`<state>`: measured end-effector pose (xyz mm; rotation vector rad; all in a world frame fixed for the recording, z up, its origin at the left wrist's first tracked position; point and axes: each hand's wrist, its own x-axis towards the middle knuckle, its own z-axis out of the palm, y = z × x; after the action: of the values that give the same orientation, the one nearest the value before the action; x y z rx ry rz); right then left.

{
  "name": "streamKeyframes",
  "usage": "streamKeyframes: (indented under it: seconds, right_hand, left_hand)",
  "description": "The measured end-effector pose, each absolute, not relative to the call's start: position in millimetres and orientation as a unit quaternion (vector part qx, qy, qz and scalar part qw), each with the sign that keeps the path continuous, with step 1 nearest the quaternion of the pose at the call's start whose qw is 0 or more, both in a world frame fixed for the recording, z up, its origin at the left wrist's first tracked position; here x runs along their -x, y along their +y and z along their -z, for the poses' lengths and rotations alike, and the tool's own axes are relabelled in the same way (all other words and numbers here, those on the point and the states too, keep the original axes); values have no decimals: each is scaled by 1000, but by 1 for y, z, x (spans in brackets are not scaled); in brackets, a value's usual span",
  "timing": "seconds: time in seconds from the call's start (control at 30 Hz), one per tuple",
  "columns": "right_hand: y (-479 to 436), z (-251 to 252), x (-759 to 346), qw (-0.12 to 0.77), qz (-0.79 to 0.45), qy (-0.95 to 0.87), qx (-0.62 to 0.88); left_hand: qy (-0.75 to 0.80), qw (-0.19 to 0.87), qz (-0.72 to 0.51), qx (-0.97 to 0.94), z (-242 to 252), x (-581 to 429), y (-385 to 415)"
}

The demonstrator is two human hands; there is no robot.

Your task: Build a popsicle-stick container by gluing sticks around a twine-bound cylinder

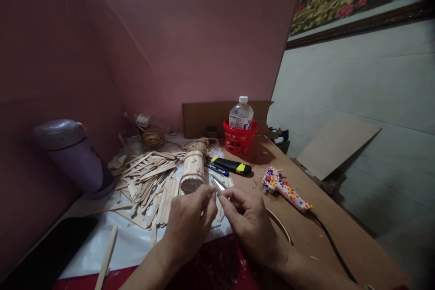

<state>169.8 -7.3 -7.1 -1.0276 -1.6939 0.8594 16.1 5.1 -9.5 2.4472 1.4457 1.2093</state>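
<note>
On my feed the barrel [193,167], long axis pointing away, lies just beyond my nearer left hand [188,217], whose hold I can't tell; my right hand [249,218] pinches a blade [219,184].

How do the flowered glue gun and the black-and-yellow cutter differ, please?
The glue gun has a bright floral pattern; the cutter is black with yellow parts. The glue gun trails a black cord; the cutter shows none. The glue gun is angled like a pistol; the cutter is straight. Both lie on the table, unheld.
</note>
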Motion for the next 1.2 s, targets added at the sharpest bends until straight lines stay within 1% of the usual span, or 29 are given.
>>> streamKeyframes:
  seconds: [0.23, 0.37, 0.5, 0.57, 0.63, 0.73, 0.83, 0.9, 0.97, 1.03, 1.1, 1.2]
  right_hand:
    - [-8, 11, -172, 450, -235, -757, 411]
    - [-6, 13, -176, 401, -209, -794, 407]
    - [-6, 12, -181, 348, -166, -841, 380]
    - [-7, 13, -180, 354, -144, -845, 373]
    - [-8, 15, -178, 386, -155, -831, 369]
    - [-14, 16, -174, 441, -218, -796, 352]
    - [-19, 12, -172, 500, -288, -733, 361]
    - [-18, 8, -171, 525, -372, -668, 374]
    - [-15, 5, -170, 514, -471, -615, 368]
    - [-11, 4, -170, 491, -537, -586, 356]
    - [-8, 3, -171, 486, -560, -571, 353]
    - [-7, 2, -172, 481, -563, -569, 358]
  left_hand:
    - [474, 20, -370, -799, 8, -14, 6]
    - [475, 15, -337, -813, 6, -10, 8]
    - [456, -15, -356, -816, 5, -8, 7]
    - [450, -28, -382, -807, 6, -11, 4]
    - [448, -22, -421, -789, 5, -14, 2]
    - [470, 42, -483, -738, 2, -13, 3]
    - [548, 173, -539, -616, -3, -5, 9]
    - [555, 234, -561, -568, -5, -2, 11]
    - [505, 306, -530, -609, -5, -6, 10]
    - [469, 358, -480, -649, -4, -15, 6]
    - [442, 402, -473, -647, -3, -23, 3]
    - [433, 448, -499, -603, -2, -27, 0]
